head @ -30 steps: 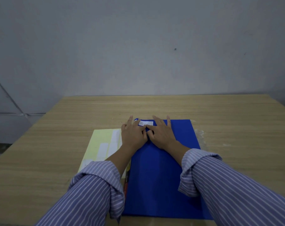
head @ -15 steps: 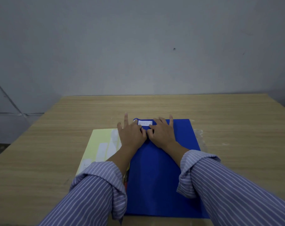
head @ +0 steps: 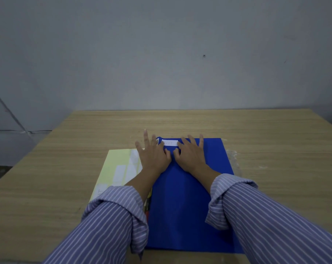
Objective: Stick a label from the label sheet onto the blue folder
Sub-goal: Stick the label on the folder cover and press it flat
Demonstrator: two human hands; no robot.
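A blue folder (head: pixel 182 202) lies flat on the wooden table in front of me. A small white label (head: pixel 169 143) sits on its far left corner. My left hand (head: pixel 152 155) rests palm down with fingers spread at the label's left end, half over the folder's left edge. My right hand (head: pixel 190 155) lies flat on the folder with fingertips at the label's right end. Neither hand holds anything. The pale yellow label sheet (head: pixel 119 168) with several white labels lies to the left of the folder, partly under my left arm.
The wooden table (head: pixel 275 149) ends at a grey wall at the back. A patch of clear film or tape residue (head: pixel 232 157) lies just right of the folder. A coloured edge (head: pixel 148 204) peeks out along the folder's left side.
Both hands have slid apart along the label, left hand to the left and right hand to the right, uncovering the label's middle. The fingers have spread wider.
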